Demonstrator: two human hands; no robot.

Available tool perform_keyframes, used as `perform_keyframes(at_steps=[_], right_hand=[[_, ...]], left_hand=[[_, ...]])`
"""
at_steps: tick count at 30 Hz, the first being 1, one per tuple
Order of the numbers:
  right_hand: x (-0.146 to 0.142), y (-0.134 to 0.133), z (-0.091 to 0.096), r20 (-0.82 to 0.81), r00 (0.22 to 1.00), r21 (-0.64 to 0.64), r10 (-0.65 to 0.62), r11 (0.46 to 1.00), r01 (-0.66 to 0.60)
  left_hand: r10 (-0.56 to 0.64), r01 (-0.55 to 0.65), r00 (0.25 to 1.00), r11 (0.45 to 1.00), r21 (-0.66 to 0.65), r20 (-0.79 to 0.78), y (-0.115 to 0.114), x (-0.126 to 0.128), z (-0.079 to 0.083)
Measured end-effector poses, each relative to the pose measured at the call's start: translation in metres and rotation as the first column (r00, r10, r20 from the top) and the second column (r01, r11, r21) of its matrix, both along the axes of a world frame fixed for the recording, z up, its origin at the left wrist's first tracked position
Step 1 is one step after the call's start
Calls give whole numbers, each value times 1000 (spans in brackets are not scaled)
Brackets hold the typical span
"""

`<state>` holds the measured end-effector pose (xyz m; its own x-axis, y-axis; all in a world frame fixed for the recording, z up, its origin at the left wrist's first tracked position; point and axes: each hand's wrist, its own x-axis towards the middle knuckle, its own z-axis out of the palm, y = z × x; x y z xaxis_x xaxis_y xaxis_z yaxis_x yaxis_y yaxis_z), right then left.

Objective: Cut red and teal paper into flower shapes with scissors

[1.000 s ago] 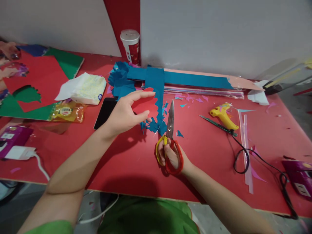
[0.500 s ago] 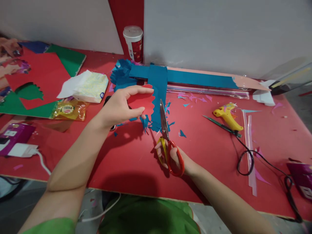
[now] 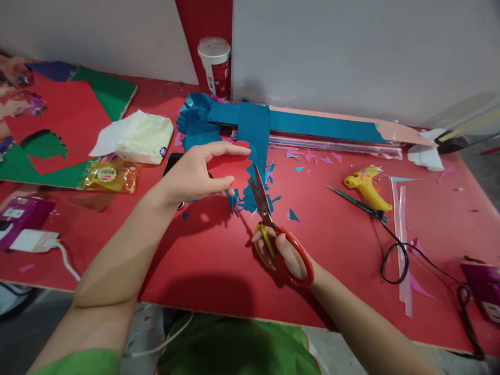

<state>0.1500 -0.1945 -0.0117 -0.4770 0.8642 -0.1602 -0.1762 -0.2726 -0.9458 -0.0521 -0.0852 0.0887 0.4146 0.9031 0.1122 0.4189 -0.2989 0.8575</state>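
My left hand (image 3: 197, 172) holds a red paper piece with a scalloped edge (image 3: 230, 166) above the red table (image 3: 203, 260). My right hand (image 3: 287, 252) grips scissors with one yellow and one red handle (image 3: 273, 229). The handles are spread and the blades point up-left, their tips at the red piece's lower right edge. A long blue paper strip (image 3: 255, 135) lies under and behind the red piece, with small blue scraps (image 3: 291, 214) around the blades.
A yellow glue gun (image 3: 365, 186) with a black cord (image 3: 406, 250) lies at the right. A lidded paper cup (image 3: 214, 65) stands at the back wall. A tissue pack (image 3: 135, 136), green and red sheets (image 3: 58, 120), a phone (image 3: 172, 164) and purple boxes (image 3: 19, 213) sit left.
The scissors' handles have spread apart and the blades have tilted left toward the red piece. My left hand has kept the red piece almost still.
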Motion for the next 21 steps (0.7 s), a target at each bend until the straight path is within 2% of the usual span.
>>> perform_keyframes(at_steps=[4, 9, 14, 21], right_hand=[[3, 0, 3, 82, 996, 54, 25, 998, -29], [5, 2, 13, 188, 980, 166, 60, 982, -92], [5, 0, 9, 199, 977, 173, 83, 978, -118], [4, -2, 9, 171, 982, 183, 85, 976, -116]], left_hand=[[-32, 34, 999, 997, -71, 30, -1, 0, 0], [-24, 25, 999, 999, -43, 21, -1, 0, 0], [-31, 32, 999, 998, -50, 21, -2, 0, -1], [-68, 68, 998, 997, 40, 4, -3, 0, -1]])
